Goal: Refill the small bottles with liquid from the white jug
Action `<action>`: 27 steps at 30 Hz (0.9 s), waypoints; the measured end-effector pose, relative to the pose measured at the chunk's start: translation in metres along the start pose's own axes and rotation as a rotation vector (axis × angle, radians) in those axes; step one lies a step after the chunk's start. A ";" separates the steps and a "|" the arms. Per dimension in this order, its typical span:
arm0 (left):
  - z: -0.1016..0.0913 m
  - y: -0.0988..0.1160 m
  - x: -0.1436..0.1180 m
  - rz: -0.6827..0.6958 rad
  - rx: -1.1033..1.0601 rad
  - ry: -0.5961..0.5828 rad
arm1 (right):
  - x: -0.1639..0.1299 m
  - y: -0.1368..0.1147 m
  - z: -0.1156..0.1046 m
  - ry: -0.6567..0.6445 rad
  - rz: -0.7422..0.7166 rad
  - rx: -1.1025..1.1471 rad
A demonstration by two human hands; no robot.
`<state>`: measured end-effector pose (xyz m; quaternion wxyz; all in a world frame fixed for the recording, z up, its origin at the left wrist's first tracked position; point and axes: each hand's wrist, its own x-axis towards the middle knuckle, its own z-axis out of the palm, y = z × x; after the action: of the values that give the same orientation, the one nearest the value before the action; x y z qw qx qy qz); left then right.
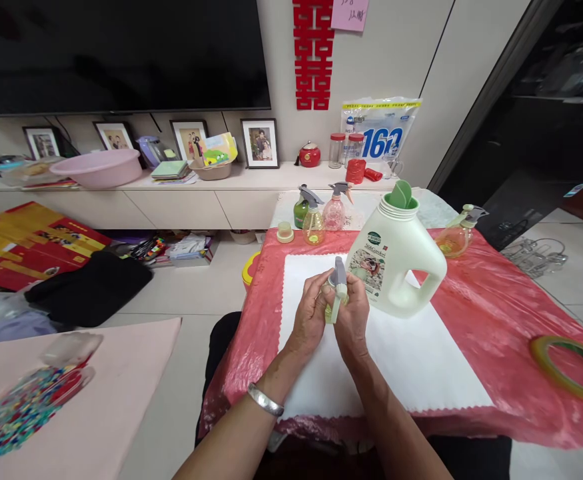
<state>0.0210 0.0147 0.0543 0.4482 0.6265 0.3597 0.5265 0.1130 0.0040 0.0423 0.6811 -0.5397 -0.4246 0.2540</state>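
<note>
Both hands are wrapped round one small spray bottle [340, 288] with a grey trigger head, held above a white cloth [316, 380]. My left hand [312, 312] grips it from the left, and my right hand [354, 313] closes on it from the right. Most of the bottle's yellowish body is hidden by the fingers. Just beyond my right hand stands a large pale green jug [396, 260], with its handle to the right and a green piece [401, 195] in its mouth. A pale cap [285, 232] sits at the table's left far side.
Behind the cloth stand a yellow spray bottle [314, 223], a pink one [335, 212] and a green one [300, 212]. Another spray bottle [458, 233] is right of the jug. A tape roll [574, 367] lies on the red table cover [476, 313]. Colourful beads [18, 413] lie on the left table.
</note>
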 end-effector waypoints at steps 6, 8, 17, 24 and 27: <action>0.001 -0.005 -0.001 0.023 -0.018 0.000 | -0.001 -0.017 -0.009 -0.095 -0.047 0.015; 0.001 -0.005 -0.001 0.013 -0.021 0.011 | -0.001 -0.017 -0.009 -0.092 -0.028 0.025; -0.001 -0.013 -0.004 -0.150 -0.010 0.068 | 0.001 -0.006 -0.002 -0.024 0.039 0.052; 0.000 -0.011 -0.004 -0.135 0.005 0.047 | 0.002 -0.024 -0.013 -0.156 -0.026 0.003; 0.000 -0.007 -0.003 -0.100 0.018 0.049 | 0.003 -0.018 -0.012 -0.140 -0.005 0.024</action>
<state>0.0210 0.0141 0.0462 0.4593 0.5987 0.4061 0.5154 0.1228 -0.0054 0.0595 0.6567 -0.5115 -0.4694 0.2945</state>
